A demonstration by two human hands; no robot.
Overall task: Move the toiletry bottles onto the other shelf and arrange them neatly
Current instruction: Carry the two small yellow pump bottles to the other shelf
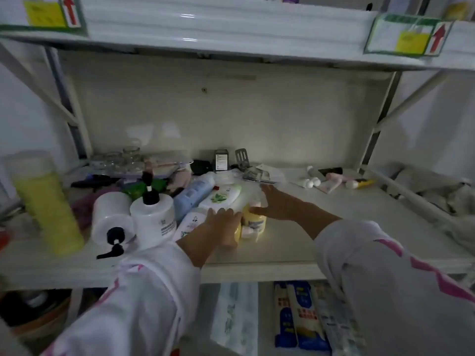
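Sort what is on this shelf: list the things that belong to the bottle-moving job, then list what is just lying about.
For the job:
- yellow bottle, between left hand and right hand
- blue bottle, lying down
- white bottle with green leaf label, lying down
- white pump bottle, upright
- tall yellow bottle, upright

Lying about:
- glass jars
- small dark box
- small tubes

Long white sleeves, pink zigzag stripes, on both arms; left sleeve [144, 291], right sleeve [385, 273]; hands bare, no gloves.

Left hand [223, 227] and right hand [276, 205] press either side of a yellow bottle [254, 223] on the white shelf [334, 227].
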